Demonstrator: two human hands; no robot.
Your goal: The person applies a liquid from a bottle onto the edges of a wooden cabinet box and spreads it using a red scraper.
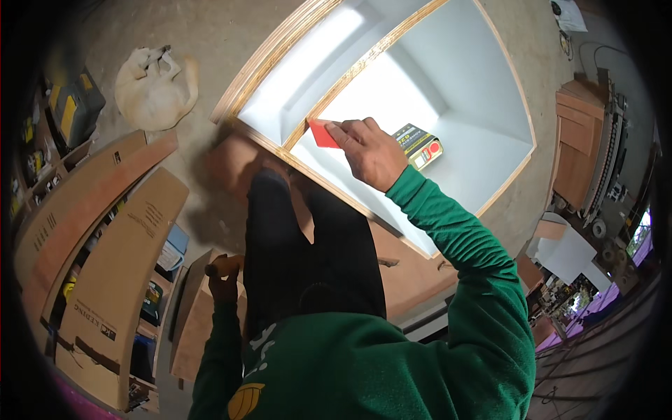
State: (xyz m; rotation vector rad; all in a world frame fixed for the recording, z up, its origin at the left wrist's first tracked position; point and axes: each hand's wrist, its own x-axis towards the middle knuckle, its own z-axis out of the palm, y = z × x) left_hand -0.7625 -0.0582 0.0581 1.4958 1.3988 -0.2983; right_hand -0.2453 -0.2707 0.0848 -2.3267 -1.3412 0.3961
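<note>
My right hand [367, 152] pinches a flat red piece [324, 134], perhaps a plastic spreader, against the inner corner of a white-lined plywood cabinet [467, 68]. Beneath the wrist, inside the cabinet, lies a rectangular tin of adhesive [419, 146] with a red round cap. Low at the left, beside my leg, my left hand [224, 283] is closed round a yellowish-brown cylindrical object [224, 266], whose kind I cannot tell. A wooden divider [362, 60] splits the cabinet into two compartments.
A pale dog [153, 90] lies curled on the concrete floor. Cardboard-covered panels [121, 278] and tool shelves stand at the left, near a black and yellow toolbox [76, 110]. At the right is a brown wooden cabinet [579, 142]; cables lie behind it.
</note>
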